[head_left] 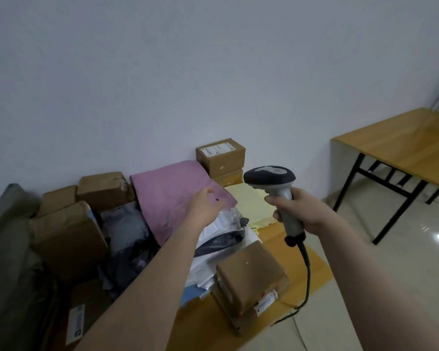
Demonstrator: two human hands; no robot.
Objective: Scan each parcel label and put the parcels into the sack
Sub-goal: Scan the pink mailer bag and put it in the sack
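Box label (217, 150) print (tiny) illegible.

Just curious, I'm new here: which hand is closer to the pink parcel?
Left. The left hand grips the pink parcel by its near corner; the right hand holds the scanner off to its right.

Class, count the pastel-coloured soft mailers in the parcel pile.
2. The pink mailer lies on top of the pile, its corner held by the left hand. The yellow mailer lies to its right, beyond the scanner in the right hand. Others may be buried.
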